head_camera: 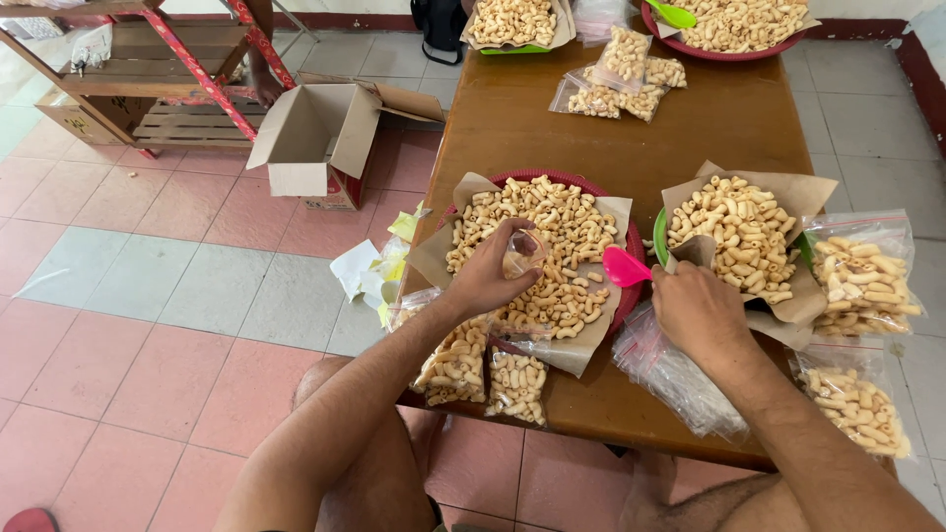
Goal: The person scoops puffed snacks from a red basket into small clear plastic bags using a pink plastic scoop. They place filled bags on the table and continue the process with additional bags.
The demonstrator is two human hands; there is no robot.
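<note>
My left hand holds a small clear plastic bag open over a heap of beige curled snacks. The heap lies on brown paper in a round red tray on the brown wooden table. My right hand grips a pink plastic scoop, whose bowl points left toward the bag and hangs over the tray's right rim. Filled bags of snacks lie at the table's near edge under my left forearm.
A green tray of snacks stands to the right, with filled bags beside it. A stack of empty clear bags lies near my right wrist. More trays and bags sit at the far end. An open cardboard box and a wooden rack stand on the tiled floor.
</note>
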